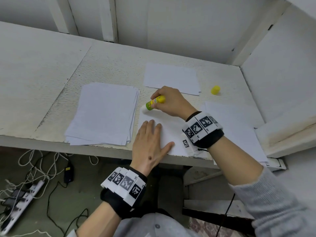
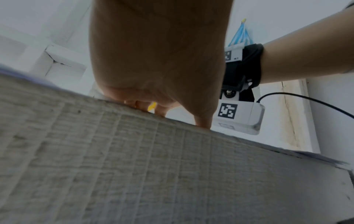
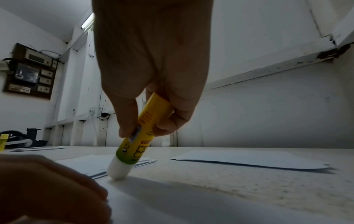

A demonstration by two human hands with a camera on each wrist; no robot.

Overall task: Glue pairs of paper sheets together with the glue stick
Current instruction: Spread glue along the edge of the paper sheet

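The glue stick [image 1: 155, 101] in my right hand [image 1: 169, 101] is glossy yellow-green plastic with a smooth white tip. My sheet [image 1: 172, 134] is matt white paper. The table [image 1: 109, 65] is rough, chipped white-painted board. My sleeve [image 1: 273, 199] is grey knit.

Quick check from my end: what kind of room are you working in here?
Probably a makeshift workroom or utility space, not an office: a rough white-painted bench with peeling edges, a power strip and loose cables on the floor, and an old switch panel on the wall.

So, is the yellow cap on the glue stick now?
No, the cap stands alone on the table, apart from the glue stick.
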